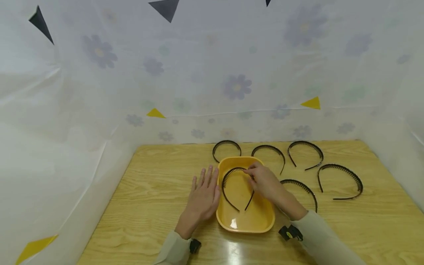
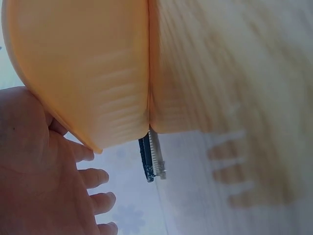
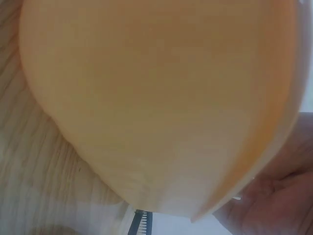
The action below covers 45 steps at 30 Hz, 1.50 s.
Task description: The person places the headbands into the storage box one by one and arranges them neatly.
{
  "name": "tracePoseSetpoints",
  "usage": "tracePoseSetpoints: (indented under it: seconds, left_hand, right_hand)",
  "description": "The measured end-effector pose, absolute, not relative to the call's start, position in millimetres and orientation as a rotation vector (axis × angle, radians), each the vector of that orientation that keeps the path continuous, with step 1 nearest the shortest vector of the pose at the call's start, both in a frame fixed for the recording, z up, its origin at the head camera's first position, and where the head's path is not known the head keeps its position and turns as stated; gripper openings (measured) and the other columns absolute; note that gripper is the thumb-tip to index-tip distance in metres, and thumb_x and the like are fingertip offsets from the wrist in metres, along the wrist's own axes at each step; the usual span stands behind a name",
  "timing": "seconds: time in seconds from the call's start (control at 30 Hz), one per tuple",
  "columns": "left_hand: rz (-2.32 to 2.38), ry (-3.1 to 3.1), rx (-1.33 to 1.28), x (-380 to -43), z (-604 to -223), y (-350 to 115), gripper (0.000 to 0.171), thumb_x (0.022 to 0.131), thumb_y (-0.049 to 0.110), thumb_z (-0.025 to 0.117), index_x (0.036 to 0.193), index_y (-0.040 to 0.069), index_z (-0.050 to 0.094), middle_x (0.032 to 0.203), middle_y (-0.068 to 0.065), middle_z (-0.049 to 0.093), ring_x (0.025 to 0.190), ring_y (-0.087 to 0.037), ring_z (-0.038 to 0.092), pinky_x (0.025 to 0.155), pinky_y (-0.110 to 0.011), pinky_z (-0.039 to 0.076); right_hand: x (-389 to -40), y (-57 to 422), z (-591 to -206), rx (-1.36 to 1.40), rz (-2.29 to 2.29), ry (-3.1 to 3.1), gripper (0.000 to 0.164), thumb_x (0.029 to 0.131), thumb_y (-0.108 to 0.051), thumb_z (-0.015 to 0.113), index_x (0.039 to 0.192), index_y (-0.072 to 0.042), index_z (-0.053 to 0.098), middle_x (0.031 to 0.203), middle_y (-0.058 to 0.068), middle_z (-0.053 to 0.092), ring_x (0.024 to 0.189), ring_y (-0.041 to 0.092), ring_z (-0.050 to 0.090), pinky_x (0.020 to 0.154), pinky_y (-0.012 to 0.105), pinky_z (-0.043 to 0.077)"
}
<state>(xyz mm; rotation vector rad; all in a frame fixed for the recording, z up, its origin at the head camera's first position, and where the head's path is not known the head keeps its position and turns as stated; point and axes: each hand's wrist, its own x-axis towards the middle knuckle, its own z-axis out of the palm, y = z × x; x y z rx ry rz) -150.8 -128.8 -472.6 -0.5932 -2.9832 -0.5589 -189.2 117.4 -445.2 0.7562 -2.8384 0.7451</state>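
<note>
In the head view, a black toothed headband (image 1: 223, 183) lies within the yellow plastic tray (image 1: 246, 226), its two ends toward the person. My right hand (image 1: 266, 184) reaches over the tray's right side and pinches the band's upper right part between thumb and fingers. My left hand (image 1: 202, 198) rests along the tray's left wall with straight fingers. From the left wrist, the left hand (image 2: 44, 171) shows beside the tray's rim (image 2: 54, 112). The right wrist view has the right hand (image 3: 279, 196) at the rim, its pinch hidden behind the tray wall.
Behind the tray stand two more headbands, a left one (image 1: 226, 141) and a middle one (image 1: 272, 148). Others lie to the right: far headband (image 1: 306, 142), right headband (image 1: 357, 177), and a near headband (image 1: 306, 187) partly behind the right forearm. White flowered sheeting (image 1: 198, 81) surrounds the wooden table (image 1: 149, 221).
</note>
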Motion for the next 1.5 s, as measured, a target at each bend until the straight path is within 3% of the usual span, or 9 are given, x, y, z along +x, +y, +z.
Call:
tracePoseSetpoints:
  seconds: [0.17, 0.37, 0.67, 0.87, 1.0, 1.23, 1.5]
  left_hand:
    - [-0.548, -3.012, -0.589, -151, -472, -127, 0.057, 0.113, 0.031, 0.024, 0.166, 0.013, 0.015, 0.172, -0.007, 0.005, 0.157, -0.031, 0.003, 0.123, -0.06, 0.007]
    - [-0.538, -3.002, -0.589, -152, -472, -126, 0.057, 0.112, 0.029, 0.027, 0.166, 0.012, 0.017, 0.171, -0.009, 0.008, 0.157, -0.034, 0.006, 0.123, -0.061, 0.008]
    - [-0.55, -3.008, -0.581, -150, -472, -124, 0.057, 0.112, 0.028, 0.027, 0.166, 0.011, 0.017, 0.171, -0.011, 0.009, 0.157, -0.034, 0.005, 0.123, -0.061, 0.009]
    - [-0.546, -3.005, -0.575, -149, -470, -124, 0.057, 0.112, 0.028, 0.028, 0.166, 0.011, 0.018, 0.171, -0.011, 0.009, 0.157, -0.034, 0.005, 0.123, -0.06, 0.009]
    - [-0.549, -3.007, -0.568, -148, -470, -125, 0.057, 0.112, 0.028, 0.029, 0.166, 0.01, 0.018, 0.171, -0.01, 0.008, 0.157, -0.034, 0.005, 0.123, -0.06, 0.009]
    - [-0.576, -3.003, -0.568, -148, -473, -127, 0.057, 0.112, 0.027, 0.03, 0.166, 0.01, 0.018, 0.171, -0.012, 0.01, 0.157, -0.034, 0.006, 0.123, -0.061, 0.01]
    - [-0.58, -3.006, -0.573, -150, -471, -126, 0.057, 0.113, 0.027, 0.029, 0.166, 0.01, 0.017, 0.171, -0.011, 0.008, 0.157, -0.034, 0.005, 0.123, -0.06, 0.009]
  right_hand:
    - [-188, 119, -442, 0.759, 0.734, -2.852, 0.03, 0.092, 0.003, 0.071, 0.121, 0.007, 0.072, 0.113, 0.019, 0.065, 0.082, 0.023, 0.066, 0.063, 0.029, 0.051]
    - [-184, 123, -438, 0.742, 0.749, -2.861, 0.03, 0.089, 0.003, 0.075, 0.119, 0.007, 0.073, 0.111, 0.018, 0.065, 0.093, 0.031, 0.067, 0.075, 0.041, 0.058]
    - [-169, 135, -434, 0.606, 1.034, -2.816, 0.029, 0.091, 0.001, 0.074, 0.12, -0.002, 0.075, 0.118, 0.015, 0.067, 0.101, 0.035, 0.068, 0.077, 0.044, 0.058]
    - [-160, 148, -431, 0.592, 1.128, -2.71, 0.029, 0.091, 0.003, 0.073, 0.119, -0.003, 0.075, 0.118, 0.013, 0.069, 0.09, 0.025, 0.067, 0.066, 0.033, 0.057]
    - [-155, 158, -429, 0.618, 1.189, -2.661, 0.029, 0.092, 0.005, 0.072, 0.12, -0.002, 0.074, 0.122, 0.015, 0.067, 0.09, 0.027, 0.069, 0.059, 0.023, 0.056]
    - [-148, 176, -426, 0.603, 1.184, -2.58, 0.029, 0.091, 0.004, 0.074, 0.119, -0.004, 0.074, 0.121, 0.014, 0.068, 0.096, 0.031, 0.07, 0.063, 0.022, 0.058]
    - [-138, 205, -429, 0.524, 1.158, -2.575, 0.032, 0.091, 0.001, 0.076, 0.121, -0.009, 0.074, 0.126, 0.013, 0.065, 0.103, 0.034, 0.067, 0.072, 0.037, 0.062]
